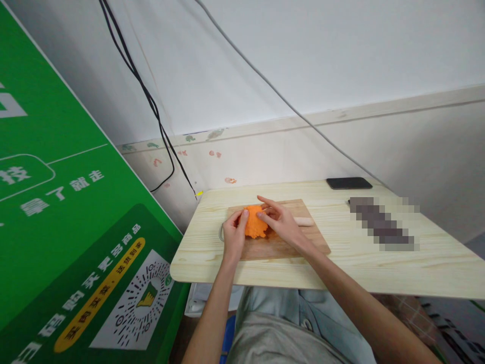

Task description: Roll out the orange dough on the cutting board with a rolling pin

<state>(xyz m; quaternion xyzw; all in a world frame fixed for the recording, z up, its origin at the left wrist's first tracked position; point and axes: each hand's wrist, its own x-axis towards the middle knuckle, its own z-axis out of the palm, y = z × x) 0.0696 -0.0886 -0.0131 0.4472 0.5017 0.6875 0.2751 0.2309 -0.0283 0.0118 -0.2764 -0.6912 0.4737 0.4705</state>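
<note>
A flattened, ragged-edged piece of orange modelling clay (255, 225) is held up between my hands, over a wooden cutting board (273, 248). On its left side, my left hand (235, 230) pinches the edge between thumb and fingers. My right hand (278, 218) grips the clay's upper right edge with the thumb in front, while the index finger points up and away. Part of a pale wooden rolling pin (304, 221) lies on the board behind my right hand; its other end is hidden. A metal loop handle (221, 232) shows at the board's left edge.
The board rests on a light wood-grain table (204, 260) against a white wall. A black phone (349, 183) lies at the back right, near a pixelated dark object (381, 222). Black cables (151, 101) hang at the left, beside a large green printed panel (76, 202).
</note>
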